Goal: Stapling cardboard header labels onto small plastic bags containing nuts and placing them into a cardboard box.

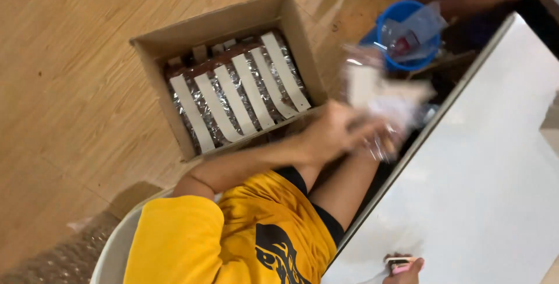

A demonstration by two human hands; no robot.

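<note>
Pinching a small pink-and-white thing point(399, 260) at the bottom edge of the frame, right of centre, the person's right hand point(409, 267) shows only in part. Its fingers are curled closed over the thing's top, and the rest of the hand is cut off. I take it for the right hand from where it sits, though the crop leaves some doubt. The left hand is out of the picture. The thing rests on or just above the near end of the white worktop point(483, 173), close to the worktop's left edge.

A co-worker in a yellow shirt sits in a white chair point(113, 249) at the lower left of that edge, with legs going under the worktop. The co-worker's hand point(332, 129), at mid-frame, grips a clear crinkly packet point(378, 94) that is too blurred by motion to make out. An open cardboard box point(174, 36) stands on the wooden floor point(70, 86) at upper centre, filled with shiny foil packs point(233, 92) crossed by white strips. A blue bucket point(387, 16) holding clear wrappers sits at the upper right. Bubble wrap point(58, 255) lies at the lower left corner.

The main risk, as I judge it, is the small thing slipping off the worktop's edge. The grip is only at its top, and the edge is close. A nudge from the co-worker's moving arm could also jolt the worktop.
</note>
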